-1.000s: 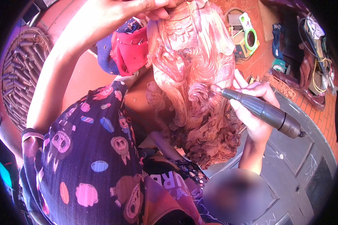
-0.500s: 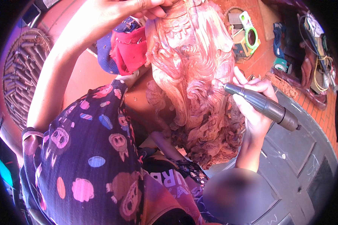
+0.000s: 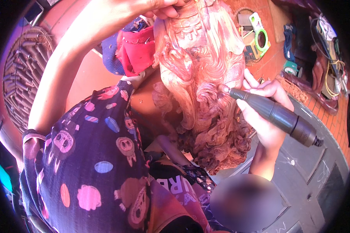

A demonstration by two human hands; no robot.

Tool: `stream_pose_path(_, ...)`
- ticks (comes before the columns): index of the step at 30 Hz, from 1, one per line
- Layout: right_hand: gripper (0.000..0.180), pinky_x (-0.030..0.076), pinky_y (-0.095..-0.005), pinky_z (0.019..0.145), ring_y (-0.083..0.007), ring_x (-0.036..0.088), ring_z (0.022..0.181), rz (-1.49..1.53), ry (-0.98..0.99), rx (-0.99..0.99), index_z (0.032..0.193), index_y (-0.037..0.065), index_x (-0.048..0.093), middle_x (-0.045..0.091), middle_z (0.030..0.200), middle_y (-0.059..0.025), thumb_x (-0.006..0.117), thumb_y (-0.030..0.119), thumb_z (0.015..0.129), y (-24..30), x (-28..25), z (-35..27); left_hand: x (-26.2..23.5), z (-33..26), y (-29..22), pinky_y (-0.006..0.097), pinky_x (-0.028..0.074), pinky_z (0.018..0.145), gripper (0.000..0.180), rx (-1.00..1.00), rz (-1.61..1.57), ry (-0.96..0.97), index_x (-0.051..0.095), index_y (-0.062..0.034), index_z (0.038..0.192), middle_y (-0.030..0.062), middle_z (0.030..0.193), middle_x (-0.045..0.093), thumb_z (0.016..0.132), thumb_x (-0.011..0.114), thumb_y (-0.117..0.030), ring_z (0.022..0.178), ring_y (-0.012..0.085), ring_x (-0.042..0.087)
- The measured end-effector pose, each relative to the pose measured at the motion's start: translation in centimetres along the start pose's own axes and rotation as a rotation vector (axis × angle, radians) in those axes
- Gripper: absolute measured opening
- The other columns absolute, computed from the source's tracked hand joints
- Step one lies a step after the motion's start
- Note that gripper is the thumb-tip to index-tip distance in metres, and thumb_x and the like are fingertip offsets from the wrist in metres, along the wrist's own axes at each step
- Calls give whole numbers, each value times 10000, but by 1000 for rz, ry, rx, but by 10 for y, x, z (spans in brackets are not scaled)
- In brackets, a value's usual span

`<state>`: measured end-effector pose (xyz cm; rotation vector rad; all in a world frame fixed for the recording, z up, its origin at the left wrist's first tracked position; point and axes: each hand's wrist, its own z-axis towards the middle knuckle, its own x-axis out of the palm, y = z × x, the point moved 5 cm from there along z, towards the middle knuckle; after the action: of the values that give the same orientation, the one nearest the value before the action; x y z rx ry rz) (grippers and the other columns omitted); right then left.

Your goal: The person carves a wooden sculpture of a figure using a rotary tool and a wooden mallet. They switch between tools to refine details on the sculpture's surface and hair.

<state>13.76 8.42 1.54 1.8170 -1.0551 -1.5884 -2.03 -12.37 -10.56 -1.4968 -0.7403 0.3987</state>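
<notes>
A reddish wood carving (image 3: pixel 200 73) with deep curls and flowing folds leans down the middle of the view. My right hand (image 3: pixel 266 112) grips a dark rotary tool handpiece (image 3: pixel 278 116) like a pen. The tool's tip meets the carving's curls on the right side, and its back end points down to the right. At the top edge, my left hand (image 3: pixel 163 8) is closed over the carving's upper left part. Some of its fingers are cut off by the frame. Next to that hand, red cloth (image 3: pixel 136 50) and a blue knitted piece (image 3: pixel 112 54) lie bunched together.
A round basket (image 3: pixel 27 73) full of dark rod-like pieces stands far left. At upper right are a box-like device (image 3: pixel 254 46) and a green-rimmed round object (image 3: pixel 262 38). A grey panelled surface (image 3: pixel 299 171) spreads at lower right. Cables (image 3: pixel 330 77) hang far right. Dark patterned clothing (image 3: pixel 93 155) fills the lower left.
My right hand has turned the handpiece a little, its back end swinging down and to the right. The tip stays against nearly the same curls. My left hand keeps its hold.
</notes>
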Motion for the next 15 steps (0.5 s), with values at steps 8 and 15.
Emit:
stream_pose_path(8,188,393,-530,1071,-161,641,856,-83,83,32,831,-1,570,624,815,-68,734,-1,740,8,3,3,-1,1,-5,262,555,742,223,26,10,30,679,4,1053,99,895,721,963,587,-179,780,126,674)
stream_pose_path(15,178,420,-527,1047,-124,622,808,45,1,35,793,9,571,610,765,-40,735,-30,738,3,-3,4,-2,-3,-8,269,558,754,226,-28,42,-20,680,-6,1046,99,890,719,963,586,-193,796,134,677)
